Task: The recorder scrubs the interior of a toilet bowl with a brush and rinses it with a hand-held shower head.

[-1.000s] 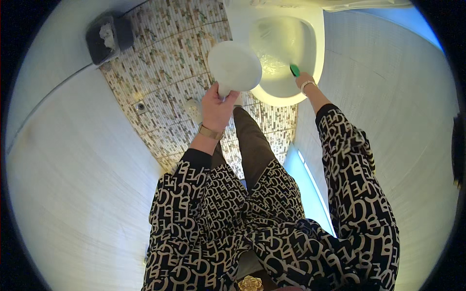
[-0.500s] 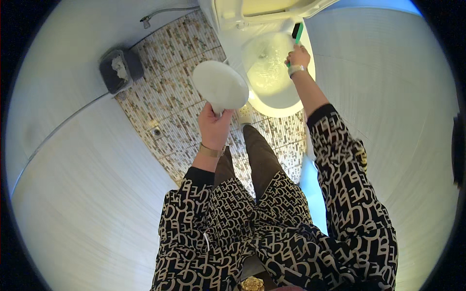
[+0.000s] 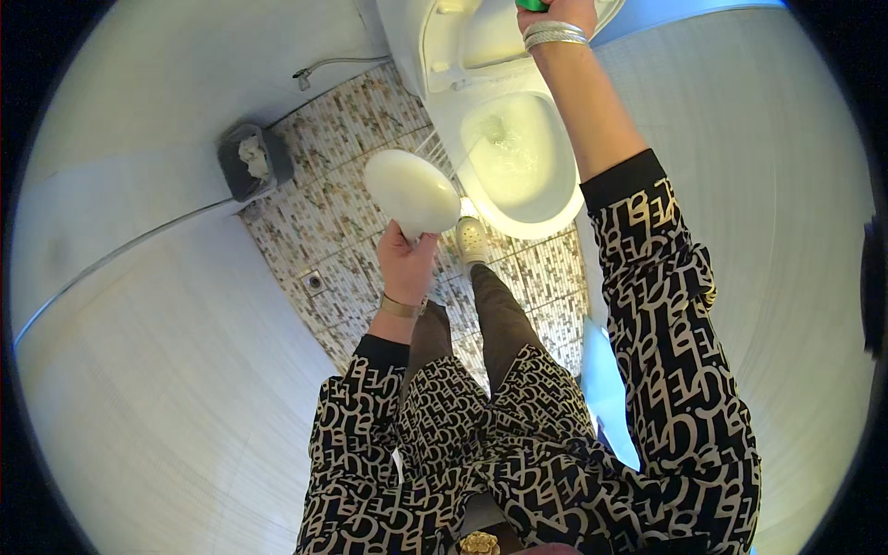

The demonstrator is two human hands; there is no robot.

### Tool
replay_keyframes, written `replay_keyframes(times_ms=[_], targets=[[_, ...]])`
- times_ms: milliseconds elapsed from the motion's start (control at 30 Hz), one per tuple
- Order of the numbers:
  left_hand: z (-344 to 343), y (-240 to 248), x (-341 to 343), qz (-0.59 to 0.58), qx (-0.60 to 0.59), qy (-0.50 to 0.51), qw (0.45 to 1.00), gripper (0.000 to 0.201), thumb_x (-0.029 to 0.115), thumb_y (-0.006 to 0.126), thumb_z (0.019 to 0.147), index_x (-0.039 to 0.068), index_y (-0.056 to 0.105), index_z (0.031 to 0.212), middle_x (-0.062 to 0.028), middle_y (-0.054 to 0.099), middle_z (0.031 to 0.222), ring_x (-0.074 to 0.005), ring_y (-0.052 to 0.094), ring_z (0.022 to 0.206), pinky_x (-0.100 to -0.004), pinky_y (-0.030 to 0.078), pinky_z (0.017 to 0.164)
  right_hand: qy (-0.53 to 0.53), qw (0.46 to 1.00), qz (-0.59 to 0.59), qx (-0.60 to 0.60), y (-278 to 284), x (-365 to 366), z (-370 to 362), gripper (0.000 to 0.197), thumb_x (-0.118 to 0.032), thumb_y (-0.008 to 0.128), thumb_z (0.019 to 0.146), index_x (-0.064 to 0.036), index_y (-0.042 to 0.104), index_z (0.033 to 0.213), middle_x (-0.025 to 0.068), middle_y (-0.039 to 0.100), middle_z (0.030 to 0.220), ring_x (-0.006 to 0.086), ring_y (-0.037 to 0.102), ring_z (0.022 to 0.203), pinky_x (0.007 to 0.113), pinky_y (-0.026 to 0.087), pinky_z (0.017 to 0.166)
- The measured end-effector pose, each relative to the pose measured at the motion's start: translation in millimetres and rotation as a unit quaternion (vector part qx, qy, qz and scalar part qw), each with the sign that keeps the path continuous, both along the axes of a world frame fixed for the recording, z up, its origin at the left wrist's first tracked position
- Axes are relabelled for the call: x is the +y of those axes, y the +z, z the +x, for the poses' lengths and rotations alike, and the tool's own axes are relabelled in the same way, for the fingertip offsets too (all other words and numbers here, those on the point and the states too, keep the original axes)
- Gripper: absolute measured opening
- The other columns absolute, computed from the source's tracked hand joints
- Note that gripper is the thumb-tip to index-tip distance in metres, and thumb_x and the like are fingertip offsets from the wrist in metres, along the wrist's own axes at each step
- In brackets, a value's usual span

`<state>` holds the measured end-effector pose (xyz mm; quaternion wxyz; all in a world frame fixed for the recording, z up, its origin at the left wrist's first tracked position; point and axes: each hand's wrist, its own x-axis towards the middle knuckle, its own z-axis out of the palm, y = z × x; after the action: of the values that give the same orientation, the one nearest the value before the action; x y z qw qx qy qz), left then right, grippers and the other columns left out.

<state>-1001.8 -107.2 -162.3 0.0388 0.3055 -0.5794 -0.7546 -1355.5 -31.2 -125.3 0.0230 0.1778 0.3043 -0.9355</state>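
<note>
My left hand is closed round the short neck of a large white oval shower head, held over the floor left of the toilet. Thin streaks like water jets run from its far side toward the toilet bowl, where the water looks stirred. At the top edge, my right hand grips a green brush; most of the brush is cut off by the picture's edge. That hand is in front of the raised toilet seat and lid.
A grey bin with crumpled white paper stands by the left wall. A small tap with a hose is on that wall. The patterned tile floor has a round drain. My foot in a pale clog is beside the bowl.
My right hand has moved up with the brush, from the bowl's right rim to the raised seat and lid. The shower head sits slightly lower in view, and streaks now show beside it.
</note>
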Motion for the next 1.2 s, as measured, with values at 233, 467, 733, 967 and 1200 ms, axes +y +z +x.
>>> replay_keyframes(times_ms=[233, 467, 733, 967, 1200], targets=[[34, 14, -40, -0.050, 0.014, -0.001, 0.999, 0.019, 0.006, 0.063, 0.082, 0.000, 0.059, 0.099, -0.0031, 0.063, 0.095, -0.0076, 0.056, 0.084, -0.0227, 0.044, 0.073, -0.018, 0.987, 0.080, -0.135, 26, 59, 114, 0.043, -0.050, 0.058, 0.079, -0.0095, 0.047, 0.089, 0.0130, 0.056, 0.085, 0.0098, 0.031, 0.046, 0.019, 0.031, 0.045], [55, 10, -43, -0.065, 0.001, -0.024, 0.998, 0.007, 0.008, 0.065, 0.080, 0.004, 0.059, 0.080, 0.0018, 0.058, 0.072, -0.0064, 0.051, 0.063, -0.0223, 0.041, 0.057, 0.012, 0.970, 0.066, -0.232, -75, 188, 262, 0.052, -0.053, 0.043, 0.086, -0.0091, 0.045, 0.115, 0.0238, 0.060, 0.099, 0.0091, 0.029, 0.036, 0.020, 0.030, 0.036], [74, -39, -20, -0.079, -0.058, -0.111, 0.989, 0.024, 0.012, 0.065, 0.082, -0.001, 0.058, 0.101, -0.0042, 0.063, 0.093, -0.0086, 0.056, 0.082, -0.0242, 0.044, 0.072, -0.130, 0.850, 0.294, -0.417, -249, 236, 321, 0.050, -0.039, 0.064, 0.078, 0.0076, 0.054, 0.093, 0.0134, 0.060, 0.078, 0.0192, 0.052, 0.049, 0.031, 0.040, 0.040], [70, -58, -3, -0.073, -0.079, -0.075, 0.991, 0.016, 0.013, 0.064, 0.082, 0.002, 0.059, 0.091, 0.0009, 0.059, 0.079, -0.0059, 0.052, 0.070, -0.0225, 0.041, 0.063, 0.123, 0.552, 0.612, -0.553, -272, 221, 305, 0.048, -0.040, 0.046, 0.085, -0.0004, 0.051, 0.112, 0.0201, 0.064, 0.085, 0.0320, 0.063, 0.071, 0.043, 0.048, 0.066], [43, -64, 14, -0.055, -0.041, -0.004, 0.998, 0.014, 0.013, 0.064, 0.082, 0.004, 0.057, 0.090, 0.0014, 0.057, 0.079, -0.0062, 0.050, 0.069, -0.0214, 0.040, 0.062, 0.164, 0.514, 0.824, -0.174, -243, 223, 239, 0.052, -0.033, 0.044, 0.085, -0.0148, 0.033, 0.133, 0.0250, 0.061, 0.090, 0.0414, 0.059, 0.081, 0.049, 0.046, 0.070]])
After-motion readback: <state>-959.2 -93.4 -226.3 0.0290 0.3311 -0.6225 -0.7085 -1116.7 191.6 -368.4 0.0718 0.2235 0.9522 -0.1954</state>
